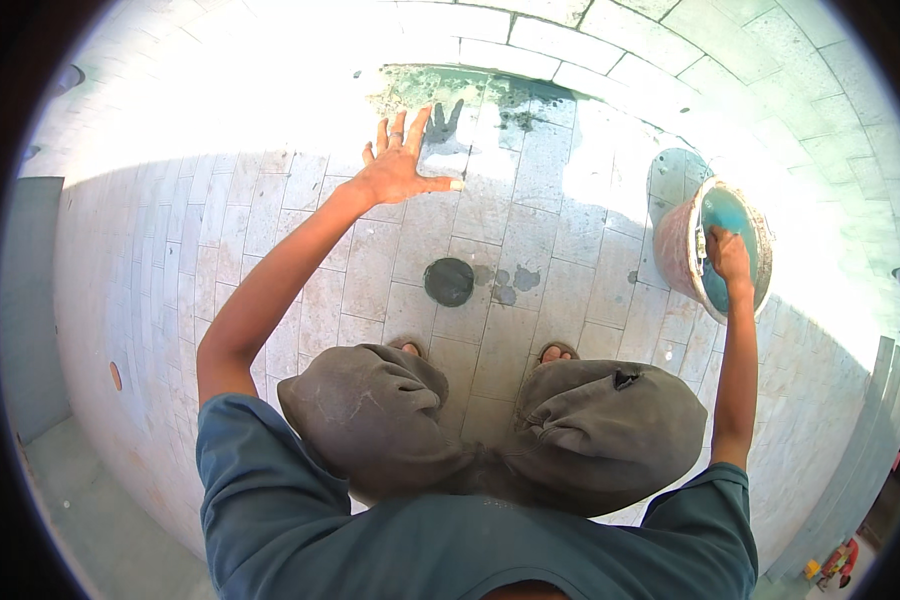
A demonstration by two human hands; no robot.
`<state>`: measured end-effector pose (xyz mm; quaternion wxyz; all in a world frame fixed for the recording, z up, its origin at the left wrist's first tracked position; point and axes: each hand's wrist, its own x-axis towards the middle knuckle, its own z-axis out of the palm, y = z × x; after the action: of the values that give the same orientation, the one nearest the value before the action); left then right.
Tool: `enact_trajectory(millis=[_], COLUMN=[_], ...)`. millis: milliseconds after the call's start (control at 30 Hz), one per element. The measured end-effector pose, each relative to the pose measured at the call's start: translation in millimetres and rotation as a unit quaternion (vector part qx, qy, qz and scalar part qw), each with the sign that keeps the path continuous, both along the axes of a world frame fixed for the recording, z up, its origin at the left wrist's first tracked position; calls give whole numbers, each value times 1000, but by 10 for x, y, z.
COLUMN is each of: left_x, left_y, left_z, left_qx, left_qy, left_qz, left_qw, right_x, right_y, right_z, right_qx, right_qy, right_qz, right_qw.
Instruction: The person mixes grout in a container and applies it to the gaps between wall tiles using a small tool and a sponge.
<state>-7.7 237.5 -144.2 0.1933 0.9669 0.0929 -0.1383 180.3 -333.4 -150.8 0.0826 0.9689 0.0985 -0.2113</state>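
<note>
My left hand (pixel 400 160) is raised with spread fingers, apparently empty, its shadow falling near a wet, stained patch (pixel 515 100) of tiling. At the right, my right hand (pixel 728 248) has its fingers curled at the inner edge of a pinkish, dirt-marked bucket (pixel 675 250) with a turquoise interior, seemingly gripping it. Between the bucket and my legs, a dark round opening or disc (pixel 449 281) lies in the pale tiled floor (pixel 390 250), with small damp spots beside it.
My bent knees and sandalled feet (pixel 555 355) are below me. Large pale tiles (pixel 630 35) run along the sunlit far edge. A grey panel (pixel 35 300) stands at the left. Long grey planks (pixel 850 460) and a red-and-yellow object (pixel 835 563) lie at the right.
</note>
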Motion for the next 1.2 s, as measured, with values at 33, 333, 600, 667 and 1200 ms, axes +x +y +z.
enact_trajectory(millis=[33,333,600,667,1200], left_x=[-191,-1678,-1563,-1532,-1318], left_y=[100,-404,-873,-821,192], left_z=[-79,-1133,-1530,-1552,81], left_qx=[-35,-170,-286,-292,-268], left_qy=[26,-42,-226,-215,-382], left_qz=[-7,-118,-1,-23,106], left_qw=[999,977,931,932,878], right_x=[-51,-148,-699,-871,-1919], right_y=[-41,-329,1383,2011,5008], right_z=[25,-16,870,1063,1127], right_qx=[1,33,3,176,195], right_qy=[-12,-55,-251,-152,38], right_qz=[46,-11,78,97,491], right_qw=[999,998,965,968,848])
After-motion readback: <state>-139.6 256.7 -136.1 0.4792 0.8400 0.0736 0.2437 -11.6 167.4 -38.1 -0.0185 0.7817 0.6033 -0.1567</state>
